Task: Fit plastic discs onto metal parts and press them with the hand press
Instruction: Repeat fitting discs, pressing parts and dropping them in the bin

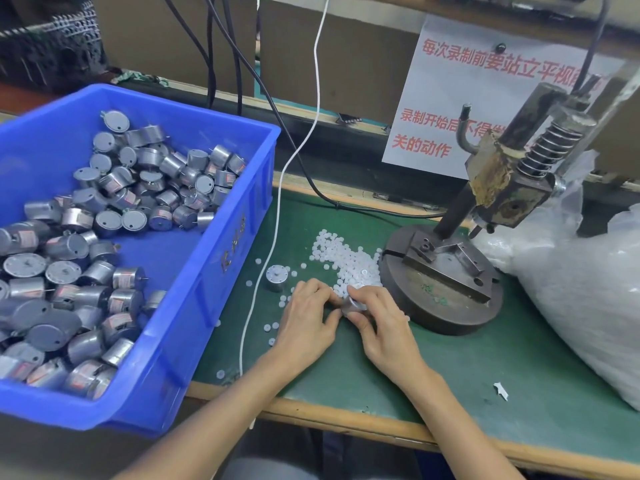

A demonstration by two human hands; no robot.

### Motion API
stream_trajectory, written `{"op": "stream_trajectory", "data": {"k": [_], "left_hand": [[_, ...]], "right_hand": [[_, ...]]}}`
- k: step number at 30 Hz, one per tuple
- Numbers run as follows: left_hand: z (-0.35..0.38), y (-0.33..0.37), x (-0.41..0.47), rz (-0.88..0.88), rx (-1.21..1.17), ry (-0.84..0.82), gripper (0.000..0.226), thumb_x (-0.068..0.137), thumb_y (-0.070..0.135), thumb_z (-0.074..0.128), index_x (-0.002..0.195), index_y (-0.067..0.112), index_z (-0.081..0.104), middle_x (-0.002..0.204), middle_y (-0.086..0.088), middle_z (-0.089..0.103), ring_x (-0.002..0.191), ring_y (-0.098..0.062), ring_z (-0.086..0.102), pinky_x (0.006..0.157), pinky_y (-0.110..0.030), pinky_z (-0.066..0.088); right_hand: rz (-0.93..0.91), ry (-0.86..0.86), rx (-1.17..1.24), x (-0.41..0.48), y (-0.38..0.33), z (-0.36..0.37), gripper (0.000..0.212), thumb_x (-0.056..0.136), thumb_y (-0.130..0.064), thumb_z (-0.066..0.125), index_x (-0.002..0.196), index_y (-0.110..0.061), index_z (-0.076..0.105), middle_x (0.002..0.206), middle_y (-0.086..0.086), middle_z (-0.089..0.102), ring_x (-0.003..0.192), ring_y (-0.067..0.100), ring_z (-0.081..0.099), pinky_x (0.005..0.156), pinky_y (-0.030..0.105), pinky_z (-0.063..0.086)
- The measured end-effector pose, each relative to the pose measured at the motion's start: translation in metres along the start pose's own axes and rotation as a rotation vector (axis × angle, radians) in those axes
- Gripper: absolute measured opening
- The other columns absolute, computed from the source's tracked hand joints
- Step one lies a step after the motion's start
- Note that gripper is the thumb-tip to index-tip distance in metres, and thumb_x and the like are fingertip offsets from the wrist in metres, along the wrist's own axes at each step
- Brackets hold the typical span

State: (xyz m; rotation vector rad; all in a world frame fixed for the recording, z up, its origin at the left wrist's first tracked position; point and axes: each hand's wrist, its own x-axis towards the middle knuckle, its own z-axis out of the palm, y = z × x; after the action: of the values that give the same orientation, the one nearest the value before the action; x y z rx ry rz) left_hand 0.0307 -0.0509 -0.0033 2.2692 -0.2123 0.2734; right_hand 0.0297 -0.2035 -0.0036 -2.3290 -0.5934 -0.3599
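My right hand (377,323) grips a small metal cylinder (354,304) just above the green mat. My left hand (308,317) is against it from the left, fingertips curled at the part's top; whether they pinch a disc is hidden. A heap of small white plastic discs (346,261) lies right behind the hands, with strays scattered to the left. Another metal part (277,277) stands upright on the mat to the left. The hand press (502,188) rises at the right on its round steel base (440,299), whose fixture slot holds nothing.
A blue bin (214,258) full of metal parts fills the left. A large clear plastic bag (588,289) lies at the right. White and black cables (273,237) cross the mat. A paper notice (467,98) hangs behind the press. The wooden table edge (346,420) runs in front.
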Motion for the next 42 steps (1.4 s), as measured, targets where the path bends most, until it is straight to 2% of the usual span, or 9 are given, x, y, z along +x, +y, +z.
{"op": "stream_trajectory", "data": {"k": [10,16,18,21,24,28,32,37,42], "left_hand": [[-0.001,-0.001,-0.001,0.045,-0.007,-0.005,0.027,0.081,0.006,0.057,0.105,0.018,0.057,0.099,0.005,0.057,0.095,-0.013,0.046,0.081,-0.023,0.036],[-0.005,0.004,-0.004,0.083,-0.051,-0.018,0.042,0.076,0.001,0.055,0.115,0.016,0.055,0.106,0.004,0.056,0.099,-0.014,0.048,0.086,-0.029,0.039],[-0.007,0.008,-0.006,0.170,-0.078,-0.021,0.048,0.075,0.000,0.058,0.121,0.013,0.054,0.115,0.003,0.056,0.104,-0.015,0.049,0.090,-0.030,0.041],[-0.005,0.022,-0.007,0.305,-0.089,-0.027,0.045,0.081,0.001,0.060,0.124,0.014,0.057,0.122,0.002,0.057,0.109,-0.019,0.052,0.095,-0.028,0.041],[0.003,0.044,0.006,0.307,-0.137,-0.008,0.031,0.084,0.009,0.064,0.115,0.010,0.061,0.114,-0.001,0.061,0.105,-0.019,0.055,0.092,-0.028,0.040],[0.019,0.080,0.038,0.260,-0.164,-0.139,0.028,0.086,0.018,0.064,0.113,0.013,0.060,0.092,0.009,0.054,0.084,-0.009,0.049,0.082,-0.022,0.038],[0.050,0.106,0.067,0.236,-0.068,-0.186,0.030,0.090,0.024,0.058,0.117,0.012,0.059,0.105,-0.002,0.060,0.100,-0.021,0.051,0.088,-0.033,0.040],[0.075,0.108,0.098,0.220,0.123,-0.066,0.032,0.090,0.030,0.058,0.116,0.013,0.062,0.119,-0.004,0.053,0.113,-0.022,0.038,0.094,-0.030,0.031],[0.090,0.112,0.113,0.173,0.111,-0.049,0.032,0.088,0.038,0.058,0.116,0.024,0.062,0.120,0.006,0.060,0.112,-0.015,0.039,0.077,-0.023,0.016]], "right_hand": [[-0.042,-0.011,-0.119,-0.001,-0.001,0.002,0.032,0.085,-0.013,0.055,0.117,-0.011,0.063,0.099,0.007,0.060,0.083,0.012,0.051,0.049,0.035,0.050],[0.066,-0.025,-0.101,-0.001,0.000,0.003,0.026,0.093,-0.017,0.056,0.118,-0.015,0.060,0.103,-0.004,0.058,0.080,0.007,0.055,0.063,0.034,0.049],[0.188,-0.006,0.117,0.001,-0.004,0.001,0.022,0.094,-0.013,0.057,0.115,-0.017,0.060,0.095,-0.011,0.060,0.074,0.005,0.056,0.070,0.028,0.049],[0.445,0.081,0.738,0.006,-0.013,-0.014,0.012,0.095,-0.021,0.051,0.096,-0.016,0.061,0.067,-0.010,0.059,0.050,0.004,0.047,0.049,0.017,0.039],[0.716,0.055,0.990,0.008,-0.011,-0.035,0.033,0.097,-0.037,0.042,0.080,-0.011,0.054,0.056,-0.001,0.044,0.042,0.010,0.033,0.041,0.021,0.028],[0.834,0.182,0.930,0.012,-0.002,-0.066,0.036,0.103,-0.036,0.034,0.085,-0.007,0.048,0.049,0.000,0.042,0.037,0.010,0.029,0.037,0.020,0.024],[0.838,0.370,0.868,0.007,0.012,-0.092,0.009,0.101,-0.015,0.039,0.105,-0.010,0.046,0.062,0.006,0.054,0.040,0.011,0.042,0.039,0.022,0.030],[0.849,0.350,0.791,0.001,0.027,-0.110,0.024,0.089,0.000,0.051,0.103,-0.020,0.051,0.086,0.009,0.065,0.053,0.009,0.055,0.040,0.018,0.037],[0.802,0.307,0.701,0.000,0.040,-0.117,0.019,0.090,0.000,0.049,0.092,-0.016,0.060,0.084,0.007,0.066,0.054,0.007,0.055,0.041,0.018,0.039]]}}
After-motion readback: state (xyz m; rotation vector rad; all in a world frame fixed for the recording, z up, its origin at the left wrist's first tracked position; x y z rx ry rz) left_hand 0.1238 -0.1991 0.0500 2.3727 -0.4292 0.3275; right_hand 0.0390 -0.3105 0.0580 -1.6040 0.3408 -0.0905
